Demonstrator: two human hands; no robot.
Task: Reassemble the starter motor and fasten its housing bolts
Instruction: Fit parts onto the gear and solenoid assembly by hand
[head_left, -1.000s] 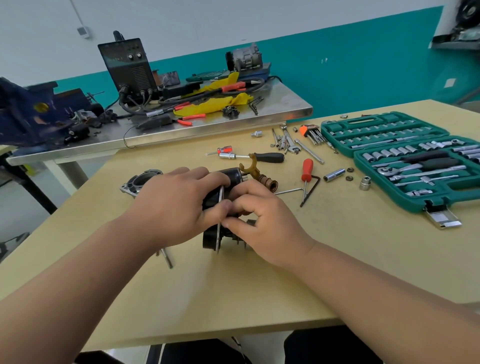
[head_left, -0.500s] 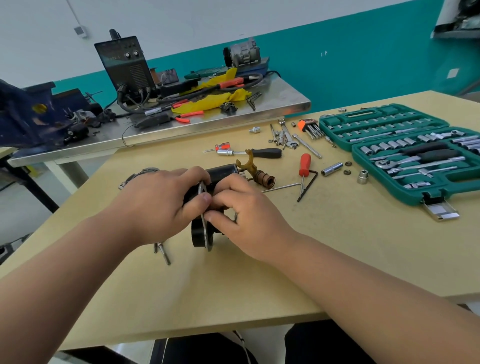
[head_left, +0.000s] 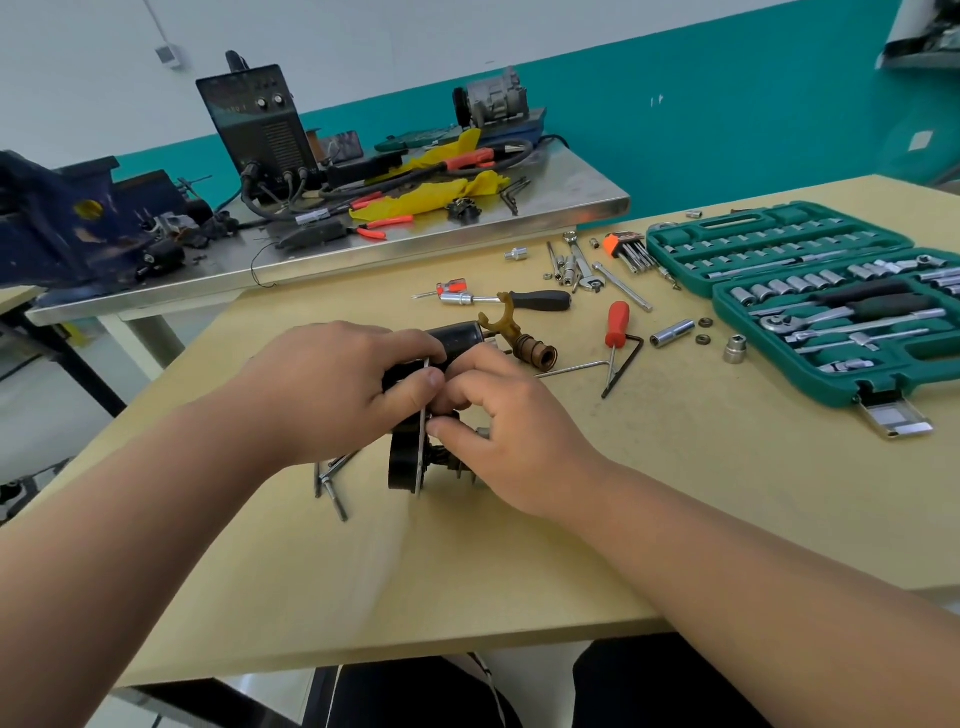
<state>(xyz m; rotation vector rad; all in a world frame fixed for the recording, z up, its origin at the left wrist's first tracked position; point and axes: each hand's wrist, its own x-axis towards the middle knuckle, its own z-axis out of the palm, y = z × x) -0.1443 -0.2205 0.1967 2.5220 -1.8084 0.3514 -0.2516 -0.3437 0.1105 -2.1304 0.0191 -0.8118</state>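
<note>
Head view had the motor (head_left: 402, 465) lying on its side on the table (head_left: 519, 571), in the middle of the tabletop, right between the person's two hands. Its long axis ran across the table, left to right: the black body sat toward the left, and a darker, stubbier end poked out to the right under the other palm. A thin plate (head_left: 421, 457) stood edge-on across that axis, upright, against the face of the body.

The left hand (head_left: 332, 389) was curled over the top of the motor from the left and gripped it, with the thumb pressed up to the plate. The right hand (head_left: 514, 431) came in from the opposite side, fingers bent, and pinched the plate's edge between thumb and fingertips. The two thumbs nearly met at the plate. To my eye the plate was being lined up on the body, so the next push would have to go along the axis, right hand toward left.

The long bolts (head_left: 330, 480) lay on the table just left of the motor, under the left wrist, so that hand was the nearer one for them. A brown fork (head_left: 511, 338) lay just behind the motor. A screwdriver (head_left: 617, 325) and the socket case (head_left: 831, 384) were farther right.
</note>
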